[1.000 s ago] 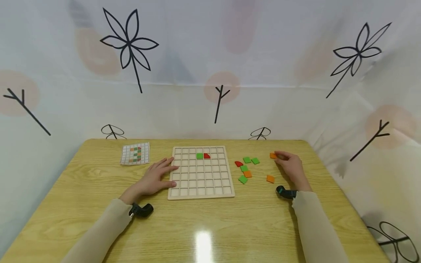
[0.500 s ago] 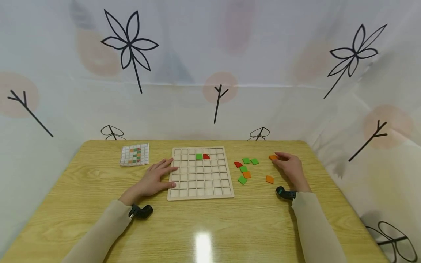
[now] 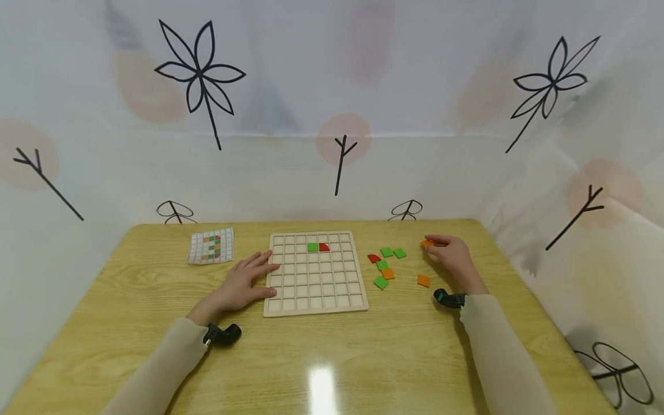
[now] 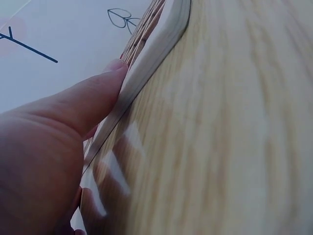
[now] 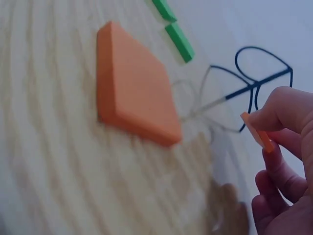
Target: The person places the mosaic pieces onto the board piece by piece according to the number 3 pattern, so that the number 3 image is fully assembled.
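Note:
A pale wooden grid board (image 3: 317,290) lies in the middle of the table, a green square tile (image 3: 312,247) and a red quarter-round tile (image 3: 324,247) side by side in its cells. My left hand (image 3: 240,286) rests on the board's left edge with fingers spread; in the left wrist view its thumb (image 4: 95,98) presses the wooden rim. To the right, my right hand (image 3: 455,260) pinches an orange square tile (image 5: 258,133) between thumb and fingers, and the right wrist view shows it raised off the table. Another orange tile (image 3: 423,280) lies on the table nearer me.
Between board and right hand lie several green tiles (image 3: 381,282), a red quarter-round tile (image 3: 374,259) and an orange tile (image 3: 388,274). A paper card (image 3: 211,246) printed with a coloured grid lies at the back left. A patterned cloth (image 3: 290,173) hangs behind the wooden table (image 3: 249,369).
My right hand has lifted the orange tile and shifted slightly left with it. The left hand stays on the board's edge. The head view has tilted a little.

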